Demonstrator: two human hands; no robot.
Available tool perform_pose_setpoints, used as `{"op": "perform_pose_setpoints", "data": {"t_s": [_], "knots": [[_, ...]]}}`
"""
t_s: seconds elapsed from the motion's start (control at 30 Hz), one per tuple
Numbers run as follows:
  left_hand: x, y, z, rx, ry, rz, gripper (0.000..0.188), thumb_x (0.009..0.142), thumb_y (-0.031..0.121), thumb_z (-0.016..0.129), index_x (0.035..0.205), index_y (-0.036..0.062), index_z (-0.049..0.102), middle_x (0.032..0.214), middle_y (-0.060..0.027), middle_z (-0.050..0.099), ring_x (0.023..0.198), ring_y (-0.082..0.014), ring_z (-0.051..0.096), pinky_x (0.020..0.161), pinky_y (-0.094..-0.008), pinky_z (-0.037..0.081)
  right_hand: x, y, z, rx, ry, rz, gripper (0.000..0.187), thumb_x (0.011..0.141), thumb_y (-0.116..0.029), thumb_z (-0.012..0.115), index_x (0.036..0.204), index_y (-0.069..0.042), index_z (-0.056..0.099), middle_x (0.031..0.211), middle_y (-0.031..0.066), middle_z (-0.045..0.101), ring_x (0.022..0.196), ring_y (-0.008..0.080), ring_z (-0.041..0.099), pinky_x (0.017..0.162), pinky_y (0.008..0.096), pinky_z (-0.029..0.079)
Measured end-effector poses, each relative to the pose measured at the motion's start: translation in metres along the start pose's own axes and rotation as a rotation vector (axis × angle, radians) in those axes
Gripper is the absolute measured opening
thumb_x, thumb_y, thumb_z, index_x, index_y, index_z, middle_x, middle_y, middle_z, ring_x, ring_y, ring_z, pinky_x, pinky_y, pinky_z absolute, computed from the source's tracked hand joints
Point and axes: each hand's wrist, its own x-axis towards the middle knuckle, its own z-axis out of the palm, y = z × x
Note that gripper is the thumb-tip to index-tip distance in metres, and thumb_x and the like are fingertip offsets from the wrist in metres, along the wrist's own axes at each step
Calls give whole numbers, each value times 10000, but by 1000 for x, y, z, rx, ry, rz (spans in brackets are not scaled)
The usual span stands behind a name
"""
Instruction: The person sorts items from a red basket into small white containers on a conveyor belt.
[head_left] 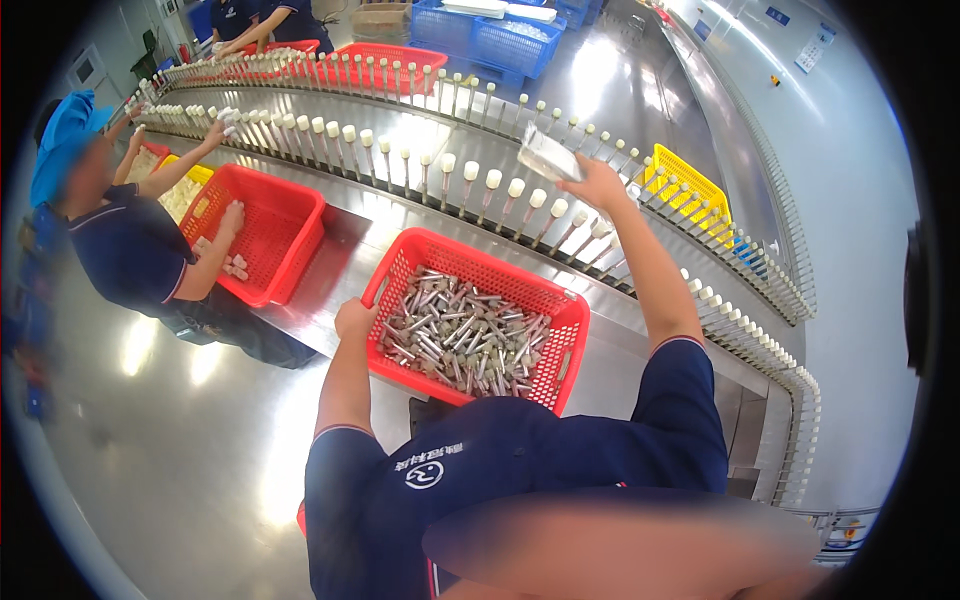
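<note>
Nearest us, a perforated red basket (pixel 572 345) sits on the worktop, heaped with loose metal pieces (pixel 460 335), shiny shanks lying every way. Our left hand (pixel 355 318) is at its left rim, fingers curled closed on the edge. Beyond the basket, our right hand (pixel 597 187) reaches out over the rows of rods, its fingers closed on the near end of a clear box-like piece (pixel 548 157), held tilted.

To our left, a co-worker (pixel 130 240) has a second red container (pixel 270 215) with a few pale pieces (pixel 235 268) in it, and a yellow bin (pixel 203 174) of pale pieces beside it. Across the line, we see a yellow crate (pixel 690 165), a long red tray (pixel 380 62) and blue crates (pixel 520 45), some with white contents.

The worktop (pixel 345 250) is bright metal. Along it run curving lines of upright rods (pixel 470 172) capped with white tips. Around us are a glossy grey floor (pixel 200 440) and, to the right, a pale wall (pixel 870 150).
</note>
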Motion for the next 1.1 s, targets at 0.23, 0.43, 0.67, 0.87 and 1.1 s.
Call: {"op": "perform_pose_setpoints", "data": {"t_s": [0.23,0.43,0.67,0.87,1.1], "knots": [[-4,1,-4,-4,-5,-13,452,724,449,664,980,79,691,956,-164,686,904,-313,669,801,-421,528,16,-48,17,41,-72,-37,862,685,-619,664,1303,-42,497,1132,218,603,1051,366,581,886,426,461],[-7,-1,-5,10,22,-26,465,708,448,666,986,76,692,955,-164,686,894,-307,672,796,-420,529,-4,-30,42,13,-85,-105,793,680,-589,678,1229,-39,524,1047,198,600,992,373,588,844,436,471],[-10,0,-7,2,56,-1,450,713,451,666,975,86,701,949,-148,693,895,-298,674,795,-415,530,-32,5,32,44,-18,-97,803,657,-573,707,1245,-55,534,1027,203,603,988,369,591,846,434,470],[-14,-1,-7,8,41,2,451,726,459,663,977,87,700,959,-149,690,914,-298,670,798,-412,527,-33,-5,4,83,131,-74,818,646,-611,696,1236,-68,536,1009,188,627,985,350,597,848,430,472],[-22,4,-10,8,70,19,414,730,435,646,974,107,704,940,-145,692,907,-301,670,801,-416,525,0,-34,14,13,30,-184,869,661,-632,673,1258,-20,518,1087,221,606,1034,364,577,890,436,453]]}}
